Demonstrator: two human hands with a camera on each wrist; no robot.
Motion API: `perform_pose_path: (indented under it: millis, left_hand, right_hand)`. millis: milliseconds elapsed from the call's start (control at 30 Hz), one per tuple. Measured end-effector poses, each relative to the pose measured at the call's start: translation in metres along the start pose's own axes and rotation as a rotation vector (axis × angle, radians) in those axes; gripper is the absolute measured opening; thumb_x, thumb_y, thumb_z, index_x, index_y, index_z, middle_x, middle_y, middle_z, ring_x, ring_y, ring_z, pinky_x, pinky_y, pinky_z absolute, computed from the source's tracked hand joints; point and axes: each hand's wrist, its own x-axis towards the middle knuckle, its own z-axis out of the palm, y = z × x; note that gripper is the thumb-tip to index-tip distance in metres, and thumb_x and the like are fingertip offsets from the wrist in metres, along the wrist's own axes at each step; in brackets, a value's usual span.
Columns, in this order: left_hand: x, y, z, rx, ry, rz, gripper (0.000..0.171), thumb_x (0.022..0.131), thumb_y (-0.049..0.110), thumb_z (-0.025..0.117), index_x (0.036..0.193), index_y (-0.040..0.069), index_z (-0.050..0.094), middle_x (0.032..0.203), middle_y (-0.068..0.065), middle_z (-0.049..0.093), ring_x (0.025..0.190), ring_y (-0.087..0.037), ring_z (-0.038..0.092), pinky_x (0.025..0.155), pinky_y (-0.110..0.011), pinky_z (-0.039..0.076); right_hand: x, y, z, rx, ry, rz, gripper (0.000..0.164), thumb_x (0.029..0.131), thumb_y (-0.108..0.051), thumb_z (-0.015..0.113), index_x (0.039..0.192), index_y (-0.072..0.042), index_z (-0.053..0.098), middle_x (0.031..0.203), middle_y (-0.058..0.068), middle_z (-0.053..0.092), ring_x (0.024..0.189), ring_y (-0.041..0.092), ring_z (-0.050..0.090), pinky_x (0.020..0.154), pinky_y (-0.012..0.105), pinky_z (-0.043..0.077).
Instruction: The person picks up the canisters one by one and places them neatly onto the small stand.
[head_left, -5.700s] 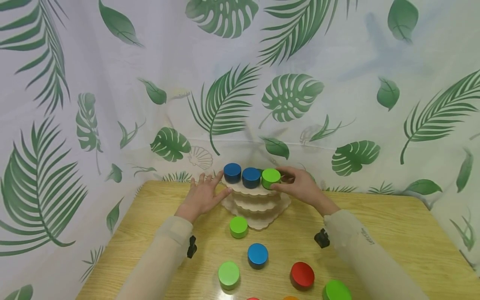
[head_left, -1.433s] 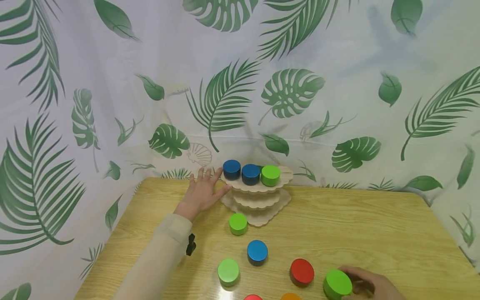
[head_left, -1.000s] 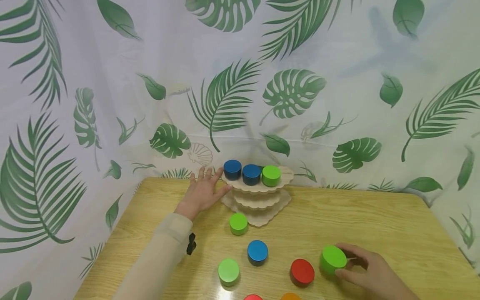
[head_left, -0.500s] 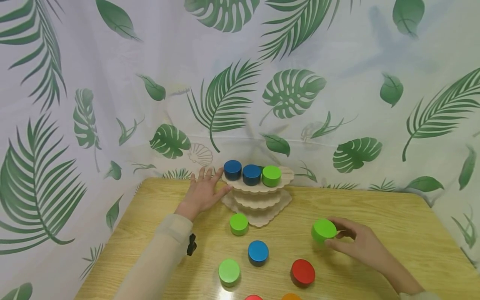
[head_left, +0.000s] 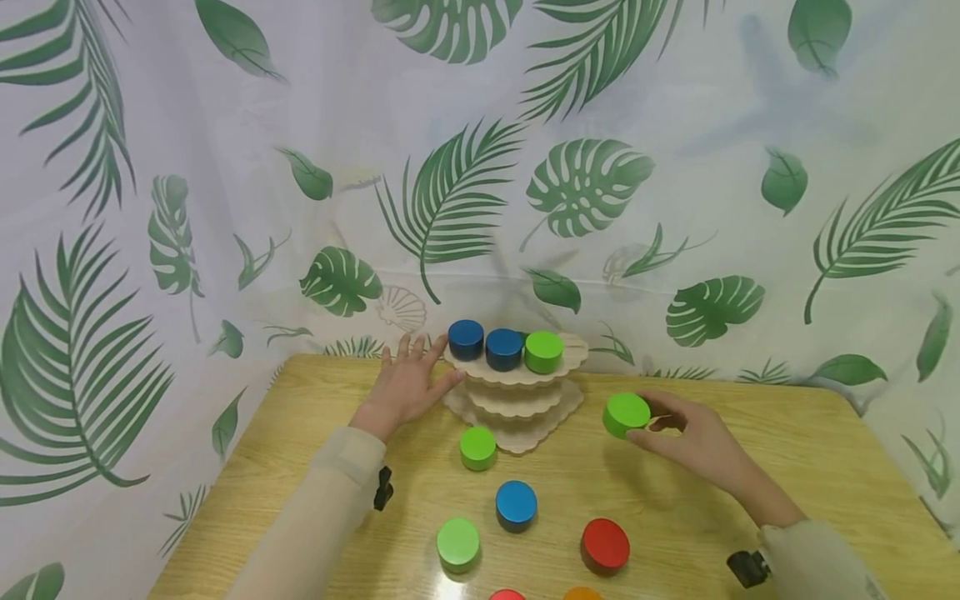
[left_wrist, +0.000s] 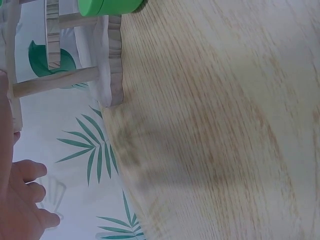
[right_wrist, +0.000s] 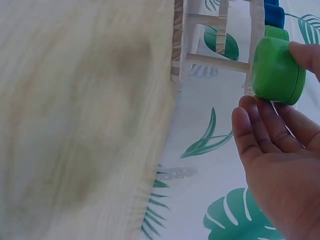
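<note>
My right hand (head_left: 697, 440) pinches a round green tin (head_left: 626, 415) between thumb and fingers, off the table and right of a tiered wooden stand (head_left: 517, 405) with scalloped edges. In the right wrist view a lid seam shows on the held green tin (right_wrist: 276, 71). On the stand's top tier sit two blue tins (head_left: 503, 349) and one green tin (head_left: 543, 352) in a row. My left hand (head_left: 401, 392) lies at the stand's left side with fingers spread and straight, the thumb and forefinger at its top tier.
On the wooden table (head_left: 720, 467), in front of the stand, are a green tin (head_left: 477, 448), a blue tin (head_left: 516, 506), a light green tin (head_left: 458, 545) and a red tin (head_left: 605, 546). Another red tin (head_left: 507, 595) and an orange one (head_left: 582, 594) are cut off below. A leaf-print cloth (head_left: 480, 208) hangs behind.
My right hand let go of the green tin on the top tier, took another from the table's front right and has carried it up and left toward the stand. My left hand stays put.
</note>
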Motion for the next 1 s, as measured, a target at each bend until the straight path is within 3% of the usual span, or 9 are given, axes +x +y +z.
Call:
perform_pose_path:
  millis: [233,667,800,1000]
  left_hand:
    - [-0.001,0.002,-0.003,0.004,0.007,-0.003,0.083,0.106,0.071,0.035,0.171,0.021,0.020,0.172,-0.024,0.027,0.162,-0.048,0.016,0.125,-0.074,0.016]
    - [-0.001,0.002,-0.002,-0.017,-0.004,-0.008,0.084,0.105,0.072,0.036,0.171,0.023,0.018,0.173,-0.024,0.025,0.163,-0.046,0.013,0.126,-0.073,0.013]
    - [-0.001,0.002,-0.001,-0.016,-0.002,-0.007,0.084,0.105,0.072,0.036,0.171,0.023,0.018,0.173,-0.024,0.025,0.163,-0.046,0.014,0.126,-0.073,0.013]
    - [0.000,0.001,0.000,-0.020,0.000,-0.004,0.084,0.105,0.072,0.035,0.171,0.023,0.018,0.173,-0.024,0.025,0.163,-0.046,0.014,0.126,-0.074,0.013]
  right_hand:
    - [0.025,-0.006,-0.002,-0.015,0.011,0.040,0.064,0.097,-0.031,0.078,0.151,-0.004,0.056,0.134,0.016,0.069,0.102,0.016,0.069,0.081,0.025,0.058]
    - [0.061,-0.012,-0.004,0.000,0.049,-0.002,0.060,0.100,-0.032,0.075,0.151,-0.008,0.057,0.135,0.015,0.069,0.112,0.023,0.068,0.087,0.018,0.055]
    - [0.070,-0.012,-0.004,-0.003,0.045,0.006,0.058,0.100,-0.034,0.074,0.150,-0.009,0.058,0.136,0.014,0.069,0.114,0.027,0.067,0.090,0.021,0.055]
    - [0.082,-0.011,-0.002,-0.011,0.040,0.032,0.062,0.100,-0.036,0.073,0.152,-0.008,0.056,0.136,0.018,0.068,0.116,0.033,0.068,0.092,0.035,0.057]
